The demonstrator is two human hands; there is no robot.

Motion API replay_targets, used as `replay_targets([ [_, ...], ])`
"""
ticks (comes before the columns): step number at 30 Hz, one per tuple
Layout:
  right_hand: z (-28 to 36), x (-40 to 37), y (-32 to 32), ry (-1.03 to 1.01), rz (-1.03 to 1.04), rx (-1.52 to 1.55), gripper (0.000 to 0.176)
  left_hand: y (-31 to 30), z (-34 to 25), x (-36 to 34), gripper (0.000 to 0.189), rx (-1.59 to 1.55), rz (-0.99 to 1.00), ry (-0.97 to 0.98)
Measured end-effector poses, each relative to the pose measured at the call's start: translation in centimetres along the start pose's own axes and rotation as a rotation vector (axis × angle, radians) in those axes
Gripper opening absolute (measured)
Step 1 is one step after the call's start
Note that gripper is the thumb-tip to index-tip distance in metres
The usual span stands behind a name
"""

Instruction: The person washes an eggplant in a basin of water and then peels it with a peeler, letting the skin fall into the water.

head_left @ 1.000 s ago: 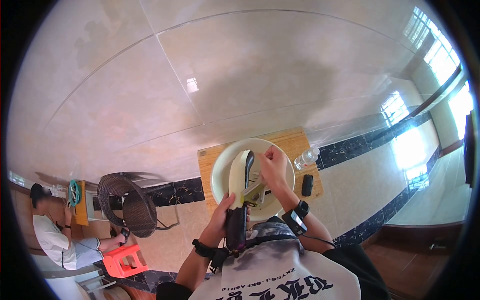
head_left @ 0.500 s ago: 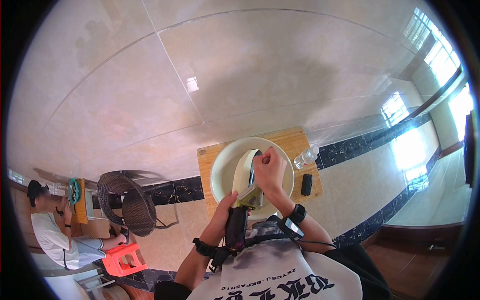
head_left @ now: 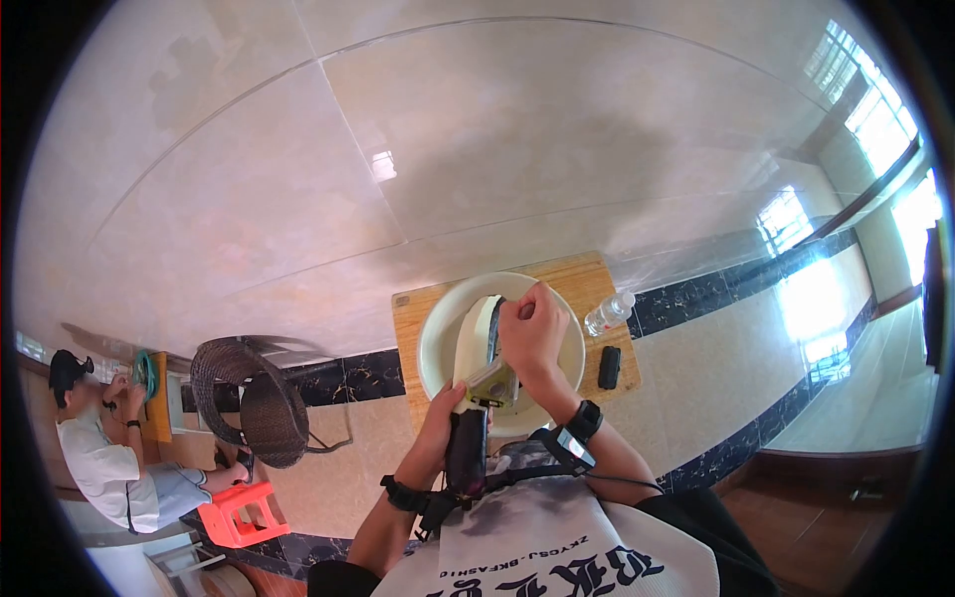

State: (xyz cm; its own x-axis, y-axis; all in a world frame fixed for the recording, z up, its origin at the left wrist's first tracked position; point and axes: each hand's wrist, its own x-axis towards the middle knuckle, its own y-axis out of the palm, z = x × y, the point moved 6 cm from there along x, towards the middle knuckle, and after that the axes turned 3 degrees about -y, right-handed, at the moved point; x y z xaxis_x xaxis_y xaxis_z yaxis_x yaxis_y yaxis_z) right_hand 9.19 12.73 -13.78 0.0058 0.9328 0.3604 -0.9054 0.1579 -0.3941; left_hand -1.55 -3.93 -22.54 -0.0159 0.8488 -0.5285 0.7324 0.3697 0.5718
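Note:
A long eggplant lies lengthwise over the basin, its near half dark purple and its far half pale and peeled. My left hand is closed around its middle from the left side. Across the eggplant, beside my left fingers, sits a green-and-metal peeler. My right hand is curled into a fist by the far end, against a dark strip of skin along the eggplant's right side. What these fingers grip is hidden. Below the hands is the white basin.
The basin stands on a wooden table against a tiled wall. A clear plastic bottle and a small black case are at its right. To the left are a wicker chair, a red stool and a seated person.
My right hand has shifted slightly left and the peeler has moved a little left with my left hand. The seated person's hands have risen towards a green object.

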Motion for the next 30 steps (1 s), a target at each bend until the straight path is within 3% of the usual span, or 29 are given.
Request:
replay_targets([
  [14,-0.6,1.5,0.1,0.013,-0.104,0.006,0.017,0.1,-1.0,-0.9,0.049,0.021,-0.015,-0.021],
  [17,-1.4,2.8,-0.2,-0.081,-0.17,-0.08,0.018,0.8,-1.1,-1.7,0.051,0.059,-0.01,-0.062],
  [30,-6.8,7.0,-1.3,0.101,-0.257,-0.138,0.019,0.9,-0.3,-3.0,0.057,0.189,0.054,-0.021],
])
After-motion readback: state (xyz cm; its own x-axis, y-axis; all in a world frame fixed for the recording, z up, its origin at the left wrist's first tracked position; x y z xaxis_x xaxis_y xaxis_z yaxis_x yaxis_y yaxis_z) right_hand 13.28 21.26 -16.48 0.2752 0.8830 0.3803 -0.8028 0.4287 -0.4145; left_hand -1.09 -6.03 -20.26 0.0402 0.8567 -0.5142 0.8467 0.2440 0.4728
